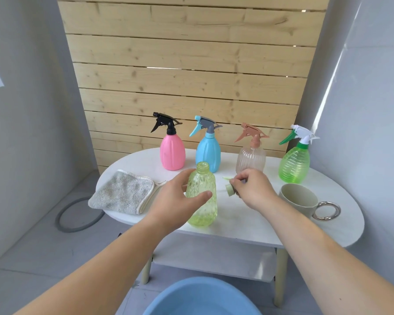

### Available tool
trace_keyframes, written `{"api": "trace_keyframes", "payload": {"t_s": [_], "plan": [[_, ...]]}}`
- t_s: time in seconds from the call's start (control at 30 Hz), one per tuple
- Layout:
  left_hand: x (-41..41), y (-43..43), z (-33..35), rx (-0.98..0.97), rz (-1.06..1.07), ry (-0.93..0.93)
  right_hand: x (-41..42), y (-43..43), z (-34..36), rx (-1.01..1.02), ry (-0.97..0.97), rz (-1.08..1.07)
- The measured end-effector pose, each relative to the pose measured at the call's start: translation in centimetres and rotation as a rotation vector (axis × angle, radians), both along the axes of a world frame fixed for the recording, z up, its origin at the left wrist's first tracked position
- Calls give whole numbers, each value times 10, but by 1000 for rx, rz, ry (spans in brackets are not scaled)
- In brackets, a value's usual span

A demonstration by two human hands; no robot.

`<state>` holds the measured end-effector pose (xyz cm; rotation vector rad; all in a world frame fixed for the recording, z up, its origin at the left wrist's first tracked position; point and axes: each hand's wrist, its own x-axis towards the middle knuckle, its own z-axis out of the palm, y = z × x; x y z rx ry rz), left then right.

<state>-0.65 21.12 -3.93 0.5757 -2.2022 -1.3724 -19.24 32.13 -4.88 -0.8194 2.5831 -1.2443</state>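
Both grips were full: my left grip [180, 196] wrapped the open bottle [203, 211] near the table's [248, 226] front edge, and my right grip [251, 189] pinched the detached sprayer [229, 189] just beside its neck. With the bottle so close to that edge, a slack squeeze or a knock from the sprayer could have tipped it off toward the basin [203, 298] below.

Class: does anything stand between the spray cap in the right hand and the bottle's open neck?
Nothing visible does. The right hand holds the spray cap beside the bottle, which the left hand grips.
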Motion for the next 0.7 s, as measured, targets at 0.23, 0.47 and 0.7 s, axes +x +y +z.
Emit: {"api": "trace_keyframes", "payload": {"t_s": [0.23,0.47,0.7], "plan": [[2,-1,-1,0,-2,11,-3,12,52,-505,93,-133],[-4,1,0,13,26,44,19,37,112,-684,198,26],[-17,0,-4,57,63,83,11,56,126,-791,259,-72]]}}
